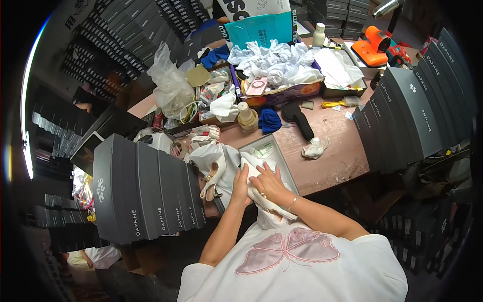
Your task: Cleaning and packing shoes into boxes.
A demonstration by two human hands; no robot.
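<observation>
A white shoe [249, 170] is between my two hands, close in front of my shirt, its far end pointing away from me. My left hand [240, 185] is closed along its left side. My right hand [271, 185] lies over it from the right, fingers bent onto its upper surface; the palms hide part of the shoe. Beneath and beyond them is an open grey shoebox [286, 168] with white tissue paper [204, 155] spilling over its left side. Another cream heeled shoe [217, 173] lies on that paper, left of my left hand. A small clear packet [263, 150] rests in the box.
Dark shoeboxes stand in rows at left [148, 189] and right [402, 110]. Farther back are a carton of crumpled tissue [282, 63], a pump bottle [247, 118], a blue cloth [270, 121], a black-handled tool [299, 121], a yellow brush [342, 102] and an orange device [371, 48].
</observation>
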